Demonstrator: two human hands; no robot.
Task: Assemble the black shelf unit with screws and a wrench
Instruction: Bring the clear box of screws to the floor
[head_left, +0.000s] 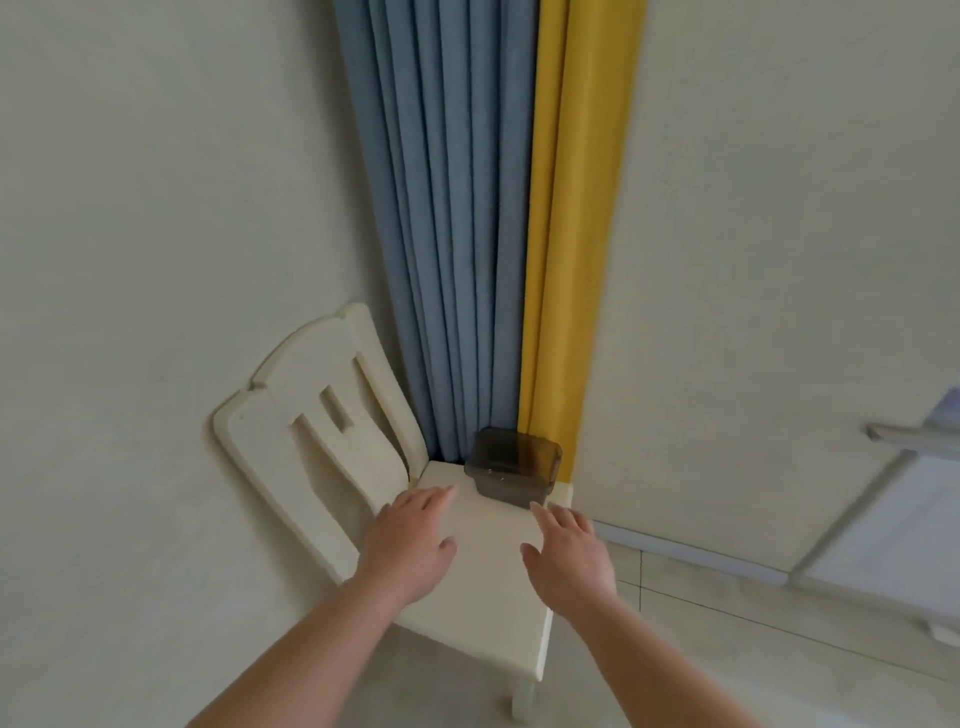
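**Both hands out over a cream chair, dark box at the back of the seat**

Reached forward with both bare arms over a cream chair (488, 587) set in a corner. Held the left hand (410, 540) palm down above the left part of the seat, fingers straight and loosely together, gripping nothing. Held the right hand (569, 553) palm down to the right of it, fingers spread and straight, likewise gripping nothing. Kept the two hands apart, with bare seat between them.

Found a dark translucent plastic box (513, 473) standing at the back right corner of the seat, lid on, contents too dim to make out. Came close to its front edge with the right fingertips (540, 512); could not tell whether touching or just short of it. Stayed clear of the box with the left hand, off to its left.

Saw no part of the black shelf unit, screws or wrench anywhere in view; could not tell where they were.

Noted behind the chair a blue curtain (447, 234) hanging in folds beside a yellow curtain (576, 234), pale walls on either side, and at far right a pale framed panel (893, 525) above the tiled floor (727, 644).
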